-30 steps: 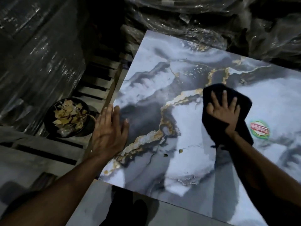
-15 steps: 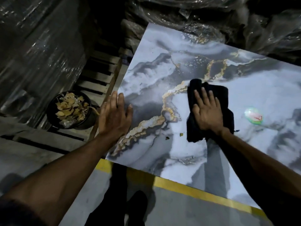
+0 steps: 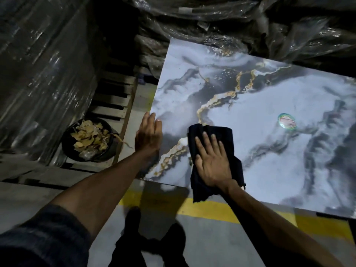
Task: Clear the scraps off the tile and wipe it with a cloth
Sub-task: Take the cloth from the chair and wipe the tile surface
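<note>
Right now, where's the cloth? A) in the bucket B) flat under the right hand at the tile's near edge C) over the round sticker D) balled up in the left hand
B: the right hand presses flat on the dark cloth at the near edge of the tile, its end hanging over.

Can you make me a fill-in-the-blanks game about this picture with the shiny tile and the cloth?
1. The right hand presses flat on a folded ____ cloth.
2. The left hand rests at the ____ edge of the glossy grey marble-patterned tile.
3. The round black bucket on the floor holds yellowish ____.
4. A round ____ sticker sits on the tile, right of the cloth.

Missing words: black; left; scraps; green
</note>
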`<action>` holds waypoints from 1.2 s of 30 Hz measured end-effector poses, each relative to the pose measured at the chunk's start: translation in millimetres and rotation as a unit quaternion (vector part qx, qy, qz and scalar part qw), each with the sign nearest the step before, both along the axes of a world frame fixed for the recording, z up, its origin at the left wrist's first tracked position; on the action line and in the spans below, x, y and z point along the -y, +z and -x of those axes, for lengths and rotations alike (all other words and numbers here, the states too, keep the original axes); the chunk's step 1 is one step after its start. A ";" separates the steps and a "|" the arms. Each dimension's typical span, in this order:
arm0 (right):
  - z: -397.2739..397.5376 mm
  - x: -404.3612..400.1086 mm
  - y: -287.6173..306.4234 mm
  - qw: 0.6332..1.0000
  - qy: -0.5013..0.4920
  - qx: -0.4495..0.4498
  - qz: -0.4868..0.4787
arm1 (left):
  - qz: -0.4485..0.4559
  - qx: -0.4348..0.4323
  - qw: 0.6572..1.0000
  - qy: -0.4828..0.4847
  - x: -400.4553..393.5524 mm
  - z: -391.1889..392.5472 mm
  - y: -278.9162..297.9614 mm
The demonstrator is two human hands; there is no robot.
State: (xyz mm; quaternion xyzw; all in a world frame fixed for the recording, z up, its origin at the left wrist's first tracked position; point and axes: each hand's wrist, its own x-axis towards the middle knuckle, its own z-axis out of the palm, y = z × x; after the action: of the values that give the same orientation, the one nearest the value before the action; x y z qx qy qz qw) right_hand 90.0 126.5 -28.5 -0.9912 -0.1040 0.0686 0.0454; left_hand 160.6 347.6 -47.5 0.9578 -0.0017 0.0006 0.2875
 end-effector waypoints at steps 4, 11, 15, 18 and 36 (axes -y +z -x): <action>23.8 -62.8 0.7 0.999 0.028 -0.010 -0.018 | 0.136 -0.019 0.990 0.013 -27.1 -1.0 24.1; 48.6 -176.6 6.8 0.994 0.092 -0.055 -0.036 | 0.210 -0.041 0.972 0.096 -77.6 -13.1 57.4; 55.3 -202.0 23.4 0.971 0.138 -0.129 -0.144 | 0.204 -0.064 0.974 0.073 -92.9 -16.1 63.1; 57.0 -208.5 42.5 0.939 0.064 -0.192 -0.278 | 0.189 -0.069 0.978 0.055 -97.0 -19.9 61.6; 19.9 32.2 12.9 0.952 -0.303 -0.006 -0.033 | 0.170 -0.268 0.943 0.102 -110.2 9.7 -33.6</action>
State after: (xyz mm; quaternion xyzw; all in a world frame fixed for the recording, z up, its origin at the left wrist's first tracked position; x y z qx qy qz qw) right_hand 70.0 94.3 -15.6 -0.9735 0.1995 0.0544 0.0971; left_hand 151.0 457.8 -81.1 0.8546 0.1730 -0.2268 0.4340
